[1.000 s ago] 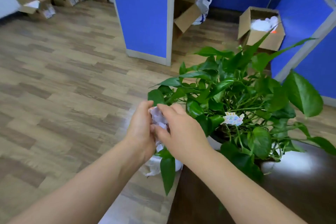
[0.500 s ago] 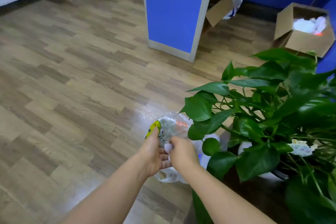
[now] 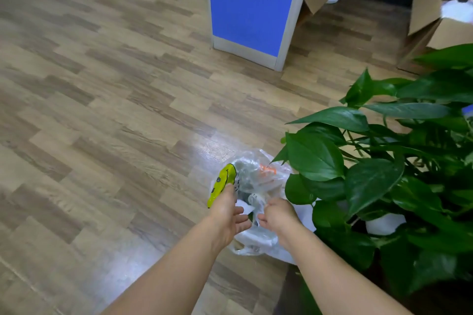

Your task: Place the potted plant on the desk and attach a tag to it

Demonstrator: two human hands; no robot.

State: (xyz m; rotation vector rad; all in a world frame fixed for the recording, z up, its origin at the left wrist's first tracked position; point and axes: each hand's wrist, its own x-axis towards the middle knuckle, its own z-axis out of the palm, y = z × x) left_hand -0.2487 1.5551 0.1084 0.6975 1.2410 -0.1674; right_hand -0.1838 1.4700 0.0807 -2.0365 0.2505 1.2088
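The potted plant [image 3: 371,176], with broad green leaves and a white pot [image 3: 385,222], stands on the dark desk [image 3: 440,299] at the right. Both my hands hover over a clear plastic rubbish bag [image 3: 256,238] on the floor beside the desk. My left hand [image 3: 227,215] has its fingers apart. My right hand [image 3: 277,215] is loosely curled, and its grip is hidden from me. A small white paper scrap [image 3: 244,208] sits between the two hands, above the bag's mouth. No tag shows on the plant in this view.
The bag holds a yellow-green wrapper [image 3: 222,184] and orange bits [image 3: 266,169]. A blue partition panel [image 3: 245,2] stands ahead on the wooden floor [image 3: 102,110]. Open cardboard boxes [image 3: 440,15] sit at the far right and behind the panel.
My hands went down from the plant's leaves to the bag with crumpled white paper, then drew apart. The view swung left, so the tag on the plant left the frame.
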